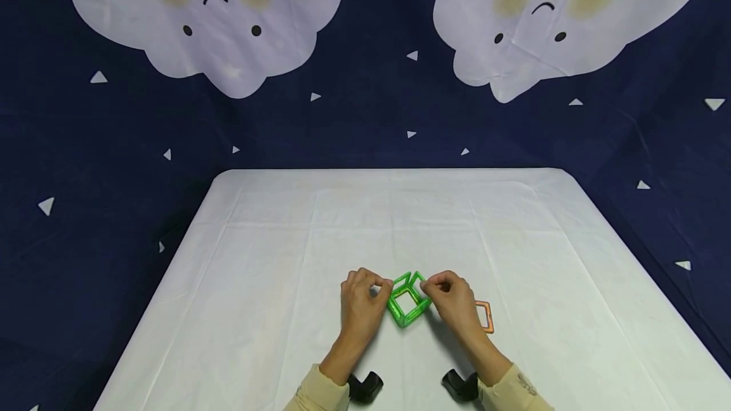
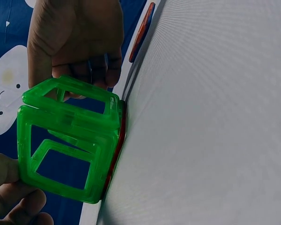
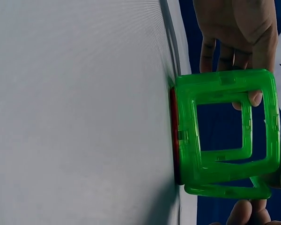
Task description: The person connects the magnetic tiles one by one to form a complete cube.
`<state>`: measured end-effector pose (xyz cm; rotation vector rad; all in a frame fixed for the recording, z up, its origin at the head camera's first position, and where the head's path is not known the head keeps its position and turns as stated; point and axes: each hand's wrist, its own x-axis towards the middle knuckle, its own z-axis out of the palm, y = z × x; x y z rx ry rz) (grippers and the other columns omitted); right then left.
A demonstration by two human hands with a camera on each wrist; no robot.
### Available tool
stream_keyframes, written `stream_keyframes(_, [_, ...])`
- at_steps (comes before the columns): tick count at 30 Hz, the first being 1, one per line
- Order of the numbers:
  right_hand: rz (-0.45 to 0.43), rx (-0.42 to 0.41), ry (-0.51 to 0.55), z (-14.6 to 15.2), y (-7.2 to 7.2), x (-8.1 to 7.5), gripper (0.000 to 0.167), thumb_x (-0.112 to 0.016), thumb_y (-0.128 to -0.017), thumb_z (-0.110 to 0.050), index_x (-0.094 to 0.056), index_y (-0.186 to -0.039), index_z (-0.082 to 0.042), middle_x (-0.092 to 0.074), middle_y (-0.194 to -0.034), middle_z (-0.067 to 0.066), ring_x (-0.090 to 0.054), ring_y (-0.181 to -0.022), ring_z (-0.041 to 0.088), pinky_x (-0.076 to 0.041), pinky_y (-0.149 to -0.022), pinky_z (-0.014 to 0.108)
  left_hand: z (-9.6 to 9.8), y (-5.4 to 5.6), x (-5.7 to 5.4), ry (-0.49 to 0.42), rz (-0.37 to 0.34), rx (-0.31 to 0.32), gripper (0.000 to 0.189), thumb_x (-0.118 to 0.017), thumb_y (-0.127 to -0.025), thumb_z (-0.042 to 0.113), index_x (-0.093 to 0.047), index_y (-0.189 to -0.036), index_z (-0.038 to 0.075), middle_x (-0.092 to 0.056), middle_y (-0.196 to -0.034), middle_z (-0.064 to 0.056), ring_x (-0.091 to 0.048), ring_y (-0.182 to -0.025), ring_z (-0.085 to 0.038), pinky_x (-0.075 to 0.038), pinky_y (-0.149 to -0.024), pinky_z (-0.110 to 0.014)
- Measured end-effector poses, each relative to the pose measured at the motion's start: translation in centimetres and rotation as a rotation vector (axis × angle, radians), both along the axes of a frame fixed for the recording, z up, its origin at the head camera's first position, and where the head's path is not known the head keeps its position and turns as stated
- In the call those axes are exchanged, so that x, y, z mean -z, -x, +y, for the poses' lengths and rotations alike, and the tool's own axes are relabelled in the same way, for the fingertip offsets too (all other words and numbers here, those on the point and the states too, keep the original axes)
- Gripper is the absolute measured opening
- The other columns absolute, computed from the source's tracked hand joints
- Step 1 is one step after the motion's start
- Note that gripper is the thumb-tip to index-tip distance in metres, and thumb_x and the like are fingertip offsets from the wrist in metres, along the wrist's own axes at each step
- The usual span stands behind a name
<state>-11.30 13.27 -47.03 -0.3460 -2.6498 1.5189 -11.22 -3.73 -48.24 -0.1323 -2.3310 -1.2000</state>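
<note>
Several green square magnetic tiles (image 1: 403, 321) stand on edge as the walls of an open-topped box. Underneath them lies a red tile (image 3: 174, 136), seen as a thin strip against the tabletop. With thumb and finger, my left hand (image 1: 361, 300) pinches the upper left corner of the green walls. On the other side my right hand (image 1: 454, 303) pinches the top of a green tile at the right rear. In the left wrist view one green tile (image 2: 70, 96) leans out of line with its neighbour, a gap showing between their upper corners.
An orange square tile (image 1: 489, 317) lies flat on the white-covered table (image 1: 257, 271), right of my right hand and partly hidden by it. Black wrist-mounted pieces (image 1: 365, 389) show by both sleeves. A dark blue cloud-patterned cloth (image 1: 365, 125) hangs behind the table.
</note>
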Motion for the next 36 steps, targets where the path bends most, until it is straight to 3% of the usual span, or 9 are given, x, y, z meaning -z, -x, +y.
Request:
stream_keyframes(17, [0.024,-0.052,-0.033,-0.8,0.0,0.2,0.018,-0.069,-0.08,-0.02,-0.06,-0.076,-0.005,-0.055,-0.061,-0.001,-0.046,-0.053,0.008,-0.039,-0.051,0.023,0.0,0.0,0.1,-0.007,-0.029,0.009,0.01,-0.072,-0.077,0.014,-0.07,-0.068,0.014,-0.062,-0.07,0.004,-0.053,-0.073,-0.013,-0.037,-0.072,-0.032])
stream_keyframes(36, [0.066,-0.036,-0.024,0.2,-0.1,0.0,0.022,-0.071,-0.082,-0.026,-0.06,-0.08,-0.008,-0.055,-0.066,0.0,-0.048,-0.059,0.006,-0.04,-0.056,0.021,0.1,0.2,0.2,-0.047,-0.036,0.012,0.009,-0.074,-0.077,0.016,-0.071,-0.069,0.014,-0.062,-0.07,0.004,-0.053,-0.072,-0.012,-0.037,-0.072,-0.031])
